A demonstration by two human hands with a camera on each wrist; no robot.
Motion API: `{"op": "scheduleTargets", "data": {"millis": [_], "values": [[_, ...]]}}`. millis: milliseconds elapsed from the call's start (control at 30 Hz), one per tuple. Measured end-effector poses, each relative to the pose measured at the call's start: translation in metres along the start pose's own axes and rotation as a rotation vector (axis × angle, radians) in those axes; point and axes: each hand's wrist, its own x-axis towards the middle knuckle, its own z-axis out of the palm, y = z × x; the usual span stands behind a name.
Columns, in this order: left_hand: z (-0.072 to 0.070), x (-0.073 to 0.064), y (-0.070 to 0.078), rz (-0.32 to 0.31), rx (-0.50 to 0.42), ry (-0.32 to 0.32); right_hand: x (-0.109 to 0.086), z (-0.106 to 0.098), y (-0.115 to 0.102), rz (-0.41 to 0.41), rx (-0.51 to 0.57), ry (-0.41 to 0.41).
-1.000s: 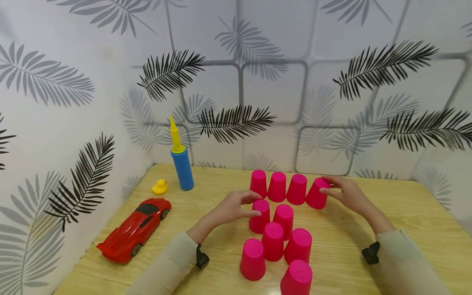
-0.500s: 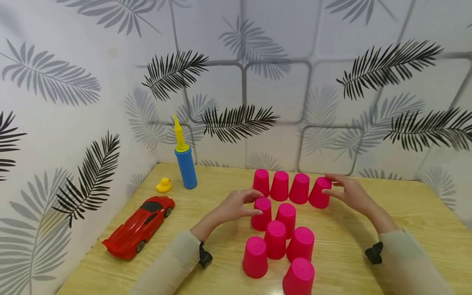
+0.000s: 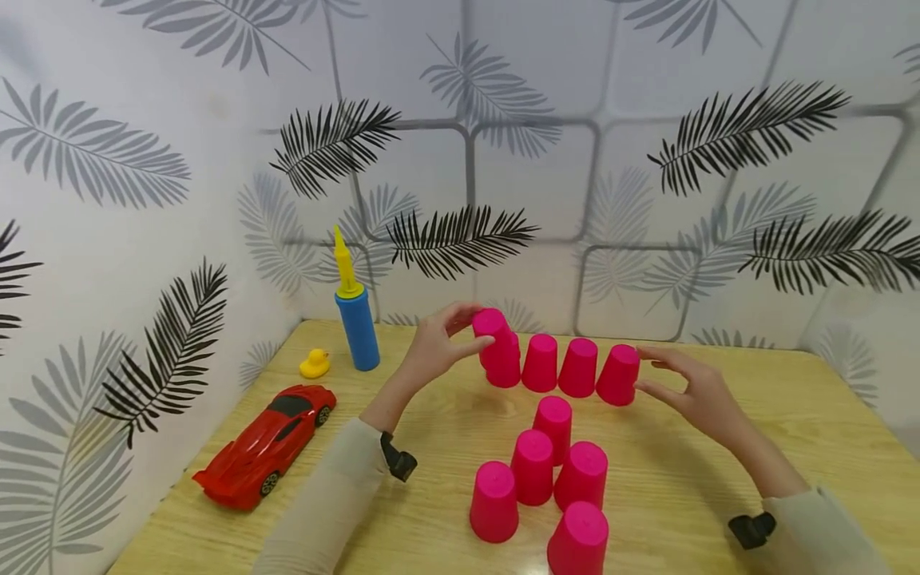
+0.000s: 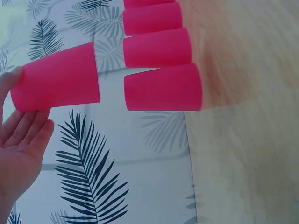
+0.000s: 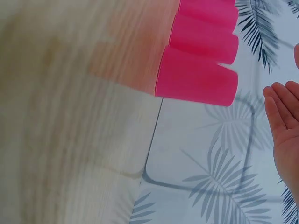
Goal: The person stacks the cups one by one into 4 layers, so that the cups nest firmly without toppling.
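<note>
My left hand (image 3: 434, 347) holds a pink plastic cup (image 4: 58, 79) near its closed end, bottom up and slightly tilted. In the left wrist view, a gap separates it from the top of the leftmost cup (image 4: 163, 88) in the back row. My right hand (image 3: 700, 391) is beside the rightmost back-row cup (image 3: 618, 375), its fingers loosely extended. The right wrist view shows that hand (image 5: 287, 130) apart from the cup (image 5: 196, 77). Two more upturned cups, one of them here (image 3: 577, 369), stand between the row's ends.
Nearer the front stand several more upturned pink cups (image 3: 533, 467). On the left of the wooden table (image 3: 431, 511) are a red toy car (image 3: 269, 447), a yellow toy duck (image 3: 315, 364) and a blue-and-yellow hand pump (image 3: 357, 331). A leaf-patterned wall (image 3: 532, 184) closes the back.
My left hand has lifted a cup from the second row and carried it up and back to the row's left end. The right hand has drawn slightly rightward, off the rightmost cup.
</note>
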Motion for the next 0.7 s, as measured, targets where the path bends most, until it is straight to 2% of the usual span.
{"op": "scheduleTargets", "data": {"millis": [100, 267, 433, 600, 700], "values": [[0.003, 0.015, 0.001, 0.038, -0.021, 0.066, -0.003, 0.000, -0.012, -0.034, 0.030, -0.008], [0.016, 0.035, 0.000, 0.034, -0.014, 0.122, -0.011, 0.005, -0.032, -0.049, 0.090, -0.074], [0.031, 0.048, -0.007, 0.021, 0.007, 0.100, -0.017, 0.010, -0.049, -0.086, 0.181, -0.178], [0.042, 0.053, -0.014, 0.014, 0.016, 0.073, -0.021, 0.016, -0.061, -0.148, 0.251, -0.245], [0.047, 0.055, -0.016, 0.015, 0.025, 0.057, -0.022, 0.018, -0.063, -0.153, 0.289, -0.298]]}}
